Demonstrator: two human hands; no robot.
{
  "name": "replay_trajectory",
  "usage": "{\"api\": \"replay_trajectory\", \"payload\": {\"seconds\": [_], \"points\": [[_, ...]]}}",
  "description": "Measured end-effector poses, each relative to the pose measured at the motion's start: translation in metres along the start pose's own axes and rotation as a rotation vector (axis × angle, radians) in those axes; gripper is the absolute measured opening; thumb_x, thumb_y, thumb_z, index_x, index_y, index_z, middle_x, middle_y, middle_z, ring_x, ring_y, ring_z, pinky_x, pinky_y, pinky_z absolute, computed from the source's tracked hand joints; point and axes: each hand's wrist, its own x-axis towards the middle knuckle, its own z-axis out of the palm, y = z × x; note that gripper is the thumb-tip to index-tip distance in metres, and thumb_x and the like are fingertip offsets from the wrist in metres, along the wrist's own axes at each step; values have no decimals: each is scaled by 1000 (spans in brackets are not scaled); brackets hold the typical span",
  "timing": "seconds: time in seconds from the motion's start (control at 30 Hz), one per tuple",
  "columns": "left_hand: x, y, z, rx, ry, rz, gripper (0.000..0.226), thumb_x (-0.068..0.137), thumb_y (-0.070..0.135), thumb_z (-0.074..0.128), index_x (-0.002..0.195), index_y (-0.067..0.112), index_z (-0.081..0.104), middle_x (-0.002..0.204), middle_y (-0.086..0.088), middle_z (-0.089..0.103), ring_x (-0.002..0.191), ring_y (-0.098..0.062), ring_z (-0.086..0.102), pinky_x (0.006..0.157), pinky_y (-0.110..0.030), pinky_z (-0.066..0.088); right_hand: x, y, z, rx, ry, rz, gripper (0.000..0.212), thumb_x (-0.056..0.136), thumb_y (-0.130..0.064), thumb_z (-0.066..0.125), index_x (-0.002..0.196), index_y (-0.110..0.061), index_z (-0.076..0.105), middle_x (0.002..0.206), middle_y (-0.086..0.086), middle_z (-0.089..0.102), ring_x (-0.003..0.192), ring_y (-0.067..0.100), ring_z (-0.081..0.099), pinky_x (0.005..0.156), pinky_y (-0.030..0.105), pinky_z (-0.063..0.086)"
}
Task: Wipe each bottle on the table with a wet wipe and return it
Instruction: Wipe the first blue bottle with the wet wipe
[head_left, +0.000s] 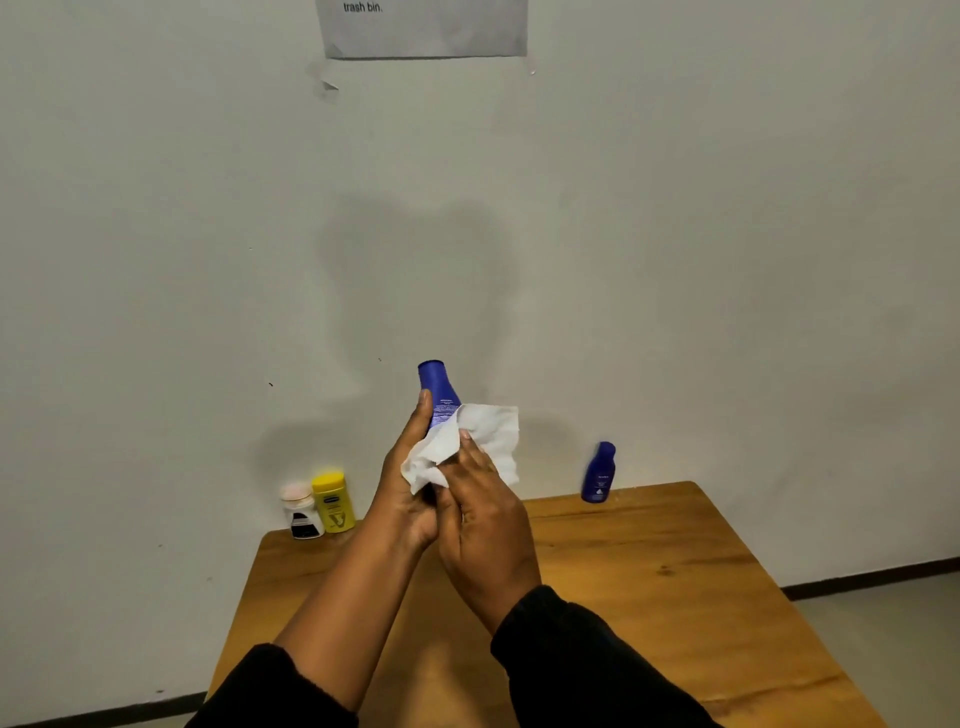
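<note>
Dim, soft frame; frontal light casts shadows on the wall (156, 260).

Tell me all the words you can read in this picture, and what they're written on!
"trash bin." on the paper sheet taped to the wall; the rest is cut off.
Raised blue bottle: white print, too small to read.
Small blue bottle on the table: white logo, blurred.
Yellow bottle: dark label, blurred.
White bottle: black label, unreadable.
</note>
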Motion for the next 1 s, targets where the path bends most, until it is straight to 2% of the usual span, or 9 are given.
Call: {"api": "replay_trajectory", "payload": {"seconds": [0.17, 0.27, 0.33, 0.4, 0.5, 0.57, 0.73, 0.9, 1.0], "points": [[-4, -13, -6, 82, 22, 105, 58, 91, 52, 58, 128, 7, 61, 118, -17, 68, 113, -28, 64, 106, -39, 43, 20, 13, -7, -113, -76, -87, 43, 96, -17, 47, 139, -18, 52, 151, 6, 43, 143, 13, 30, 115, 32, 31], [-6, -15, -7, 209, 72, 176, 48, 92, 47, 58, 125, 12, 62, 114, -16, 72, 103, -27, 70, 89, -40, 56, 45, 16, -20, -34, -51, -36, 37, 97, -20, 44, 131, -23, 58, 135, 2, 59, 118, 19, 59, 98, 31, 50], [-6, -17, -5, 274, 76, 186, 47, 88, 50, 61, 118, 14, 66, 109, -16, 73, 97, -27, 72, 84, -41, 58, 58, 17, -29, 39, 32, 20, 29, 99, -19, 46, 122, -22, 64, 120, 1, 67, 99, 18, 65, 86, 29, 53], [-6, -16, -2, 317, 72, 214, 43, 87, 48, 62, 114, 15, 68, 105, -15, 74, 94, -26, 73, 79, -40, 59, 62, 16, -33, 82, 52, 9, 28, 99, -19, 47, 120, -20, 66, 118, 0, 69, 101, 16, 65, 89, 28, 52], [-4, -11, 1, 460, 30, 297, 21, 98, 33, 54, 105, 24, 71, 95, -9, 76, 81, -19, 74, 57, -32, 57, 58, 8, -31, 71, -34, -92, 37, 97, -19, 44, 131, -18, 60, 140, 0, 56, 130, 9, 49, 109, 22, 38], [-4, -10, 3, 573, -9, 330, 21, 100, 31, 51, 114, 29, 65, 98, -3, 76, 85, -19, 74, 61, -33, 59, 65, 7, -36, 100, -29, -68, 41, 97, -17, 45, 137, -17, 54, 146, 1, 50, 137, 9, 41, 113, 23, 32], [-3, -15, 1, 828, -19, 356, 20, 95, 40, 54, 112, 30, 52, 88, -9, 69, 68, -20, 71, 58, -31, 58, 95, 10, -57, 53, 8, 90, 34, 101, -20, 46, 131, -14, 59, 134, 3, 61, 119, 18, 58, 104, 33, 46], [-2, -14, -5, 846, -47, 373, 19, 98, 34, 54, 117, 36, 54, 89, -5, 73, 74, -25, 73, 61, -32, 58, 92, 12, -60, -175, -62, -174, 31, 96, -20, 47, 118, -13, 67, 125, 1, 65, 116, 16, 58, 98, 23, 41], [-5, -11, -6, 860, -76, 325, 33, 91, 44, 57, 120, 28, 57, 93, -6, 75, 77, -26, 73, 64, -32, 59, 94, 21, -62, -161, -56, -132, 29, 98, -19, 47, 118, -14, 67, 121, 1, 67, 111, 15, 60, 92, 15, 41]]}}
